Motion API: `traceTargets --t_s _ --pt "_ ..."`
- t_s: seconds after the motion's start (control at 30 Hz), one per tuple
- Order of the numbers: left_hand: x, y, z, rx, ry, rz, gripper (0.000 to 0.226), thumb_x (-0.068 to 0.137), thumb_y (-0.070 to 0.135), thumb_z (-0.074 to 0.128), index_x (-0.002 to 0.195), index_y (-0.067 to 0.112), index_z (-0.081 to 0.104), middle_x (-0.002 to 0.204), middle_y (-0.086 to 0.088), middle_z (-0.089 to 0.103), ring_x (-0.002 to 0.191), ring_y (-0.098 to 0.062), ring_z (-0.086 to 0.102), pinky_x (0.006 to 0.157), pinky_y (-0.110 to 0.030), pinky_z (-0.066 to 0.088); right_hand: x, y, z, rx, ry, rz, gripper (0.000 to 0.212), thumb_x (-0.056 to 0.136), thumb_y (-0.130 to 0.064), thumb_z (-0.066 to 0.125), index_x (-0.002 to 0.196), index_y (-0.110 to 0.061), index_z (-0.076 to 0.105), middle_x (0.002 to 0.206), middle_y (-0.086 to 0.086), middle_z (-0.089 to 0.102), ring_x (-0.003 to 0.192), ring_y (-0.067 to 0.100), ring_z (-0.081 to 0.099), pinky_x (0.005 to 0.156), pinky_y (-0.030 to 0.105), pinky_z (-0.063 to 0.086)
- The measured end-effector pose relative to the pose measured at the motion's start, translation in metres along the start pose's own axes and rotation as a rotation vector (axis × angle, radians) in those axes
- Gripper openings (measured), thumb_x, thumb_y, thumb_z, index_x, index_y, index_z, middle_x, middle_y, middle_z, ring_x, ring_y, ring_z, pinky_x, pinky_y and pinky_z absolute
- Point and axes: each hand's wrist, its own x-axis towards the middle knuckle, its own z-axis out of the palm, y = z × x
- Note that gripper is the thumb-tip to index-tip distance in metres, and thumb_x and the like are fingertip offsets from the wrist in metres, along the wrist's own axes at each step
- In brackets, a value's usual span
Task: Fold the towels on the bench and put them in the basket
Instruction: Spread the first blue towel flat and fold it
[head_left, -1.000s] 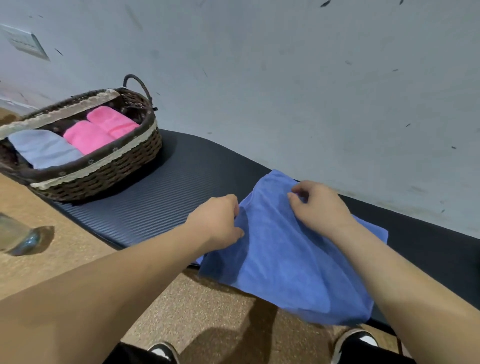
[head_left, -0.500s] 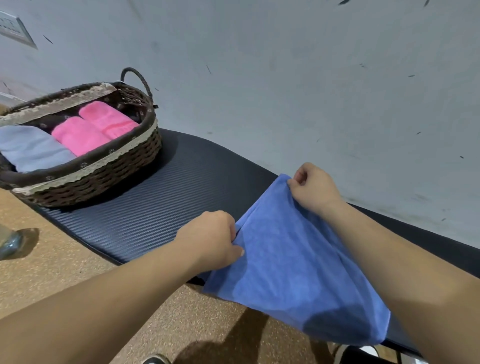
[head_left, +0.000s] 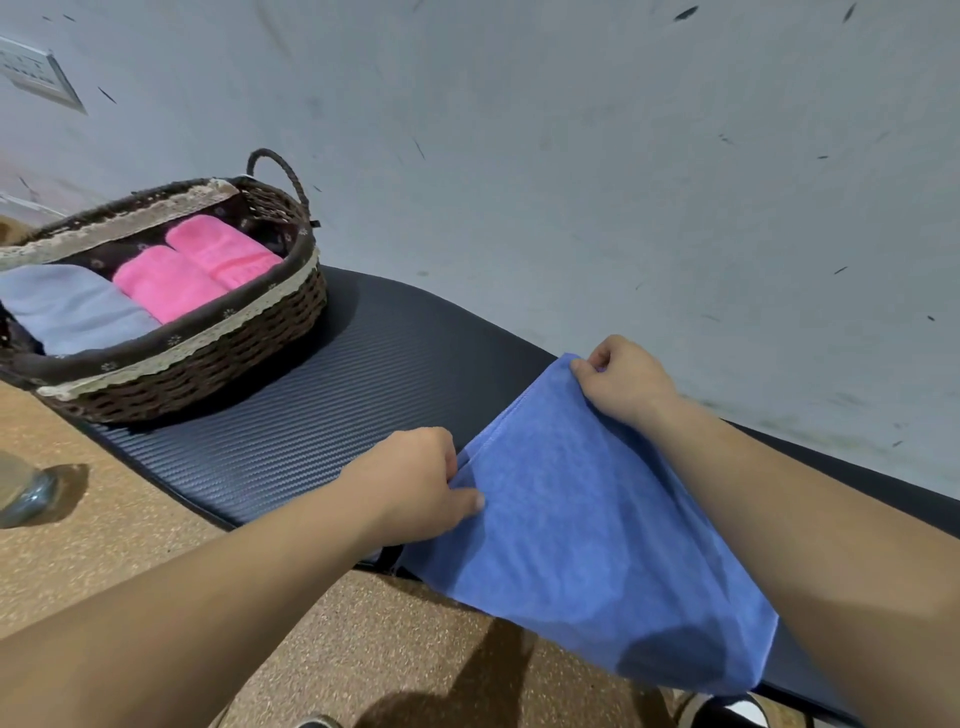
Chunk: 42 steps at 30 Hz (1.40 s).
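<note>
Both arms out fwd; L hand (head_left: 415, 480) & R hand (head_left: 621, 382) curled, each pinching towel (head_left: 587, 545), R farther out.

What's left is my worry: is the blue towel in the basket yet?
No, the blue towel lies across the bench, pinched by the left hand and the right hand, apart from the basket.

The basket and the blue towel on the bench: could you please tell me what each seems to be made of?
The basket looks like dark brown wicker or rattan, matte: woven strands show on its wall, with a lace-trimmed fabric liner folded over the rim. The blue towel seems soft microfibre or similar cloth: fuzzy, matte, draping limply off the bench edge.
</note>
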Motion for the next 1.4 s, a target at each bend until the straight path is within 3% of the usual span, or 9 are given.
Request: traceTargets --t_s 0.2,0.4,0.6,0.73,0.83,1.0,1.13,1.27,1.4 --pt "-0.001 -0.004 0.001 0.049 -0.016 0.013 0.027 0.088 0.040 0.071 0.074 0.022 0.056 0.077 0.005 0.064 0.073 -0.017 0.062 0.060 -0.031 0.047 0.008 0.000 0.005 0.005 0.054 -0.022 0.017 0.098 -0.042 0.054 0.087 -0.029 0.058 0.087 -0.008 0.064 0.086 0.021 0.064 0.081 0.042 0.057" --pt "0.002 -0.013 -0.007 0.052 0.028 -0.028 0.023 0.093 0.043 0.066 0.087 0.023 0.058 0.088 0.005 0.065 0.086 -0.018 0.062 0.069 -0.032 0.049 0.008 0.000 0.010 -0.003 0.129 0.018 0.020 0.102 -0.043 0.045 0.095 -0.026 0.054 0.087 -0.002 0.063 0.084 0.025 0.062 0.062 0.033 0.043" --pt "-0.001 -0.015 -0.004 0.130 0.076 -0.050 0.036 0.084 0.057 0.071 0.087 0.028 0.051 0.088 0.009 0.061 0.082 -0.015 0.059 0.070 -0.035 0.053 0.004 -0.002 0.012 -0.084 0.177 -0.038 0.031 0.099 -0.050 0.048 0.111 -0.024 0.061 0.110 0.002 0.063 0.101 0.027 0.059 0.083 0.042 0.052" --pt "-0.003 -0.010 -0.002 0.065 0.022 -0.064 0.035 0.081 0.045 0.079 0.096 0.020 0.060 0.092 0.000 0.068 0.084 -0.021 0.064 0.071 -0.038 0.055 -0.018 0.003 0.006 -0.093 0.153 -0.156 0.039 0.100 -0.047 0.048 0.130 -0.022 0.059 0.126 0.004 0.058 0.117 0.028 0.054 0.096 0.045 0.048" --pt "0.000 -0.006 -0.002 0.003 -0.028 -0.068 0.035 0.082 0.034 0.077 0.099 0.003 0.070 0.091 -0.014 0.075 0.072 -0.026 0.064 0.059 -0.034 0.047 -0.044 0.012 0.000 -0.119 0.091 -0.221 0.040 0.099 -0.047 0.051 0.132 -0.024 0.058 0.129 0.001 0.057 0.122 0.025 0.052 0.099 0.044 0.047" --pt "-0.004 -0.002 -0.001 0.011 -0.050 -0.059 0.011 0.083 0.024 0.064 0.082 0.013 0.061 0.077 -0.009 0.062 0.067 -0.023 0.052 0.059 -0.033 0.040 -0.077 0.030 -0.011 -0.157 0.055 -0.262 0.049 0.099 -0.051 0.052 0.137 -0.021 0.056 0.133 -0.001 0.057 0.128 0.024 0.050 0.107 0.041 0.043" --pt "-0.003 -0.002 -0.015 -0.085 0.011 -0.043 0.021 0.088 0.025 0.069 0.086 0.005 0.065 0.081 -0.013 0.071 0.070 -0.027 0.062 0.058 -0.032 0.046 -0.091 0.058 -0.014 -0.375 -0.105 -0.114 0.083 0.091 -0.075 0.024 0.159 -0.027 0.028 0.159 0.006 0.031 0.150 0.027 0.024 0.122 0.048 0.025" --pt "0.005 -0.019 -0.031 -0.200 0.053 -0.065 0.019 0.090 0.030 0.076 0.092 0.016 0.063 0.079 -0.015 0.075 0.058 -0.021 0.066 0.056 -0.031 0.055 -0.111 0.094 -0.010 -0.348 -0.220 0.017 0.079 0.098 -0.072 0.021 0.163 -0.035 -0.004 0.172 0.002 -0.012 0.159 0.025 -0.011 0.128 0.049 0.000" --pt "0.010 -0.016 -0.028 0.359 0.256 -0.049 0.028 0.093 0.039 0.067 0.112 0.023 0.056 0.117 -0.003 0.060 0.106 -0.028 0.058 0.082 -0.040 0.050 -0.125 0.107 -0.001 -0.310 -0.094 -0.045 0.074 0.101 -0.065 0.018 0.164 -0.033 -0.002 0.172 0.001 -0.014 0.158 0.021 -0.015 0.127 0.047 -0.006"
